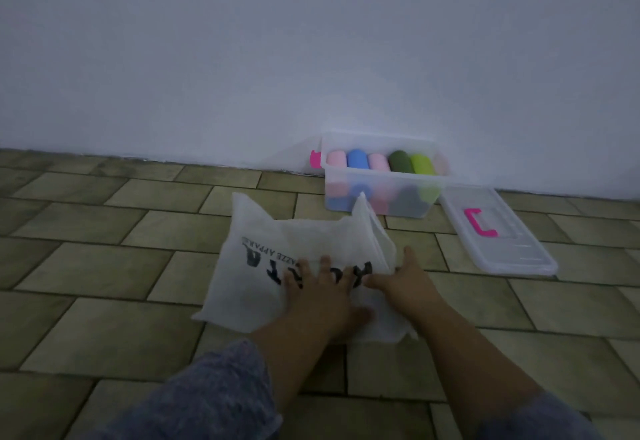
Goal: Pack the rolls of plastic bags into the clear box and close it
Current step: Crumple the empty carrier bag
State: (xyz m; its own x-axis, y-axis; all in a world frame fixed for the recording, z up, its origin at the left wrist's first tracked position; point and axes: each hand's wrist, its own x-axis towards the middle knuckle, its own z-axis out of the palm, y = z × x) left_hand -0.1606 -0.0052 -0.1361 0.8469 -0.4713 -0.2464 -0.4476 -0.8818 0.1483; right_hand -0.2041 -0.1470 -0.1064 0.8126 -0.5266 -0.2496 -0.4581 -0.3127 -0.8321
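Floor (104, 266): tiled, and it is carrying everything, running up to a pale wall (311, 41).
White bag (298, 252): it is lying flat on the tiles at centre, black print showing upside down, its far right corner standing up in front of the box.
Left hand (322, 296): it is pressing palm-down on the bag, fingers (325, 266) spread apart, gripping nothing.
Right hand (408, 278): it is resting on the bag's right edge, touching the left hand; whether its fingers are pinching the fabric, I cannot tell.
Clear box (381, 197): it is sitting open against the wall, just beyond the bag.
Rolls (384, 161): they are lying side by side inside the box; top row pink, blue, pink, dark green, light green; more showing blurred through the front wall.
Lid (502, 232): it is lying on the floor just right of the box, off it, a pink handle (479, 223) on top.
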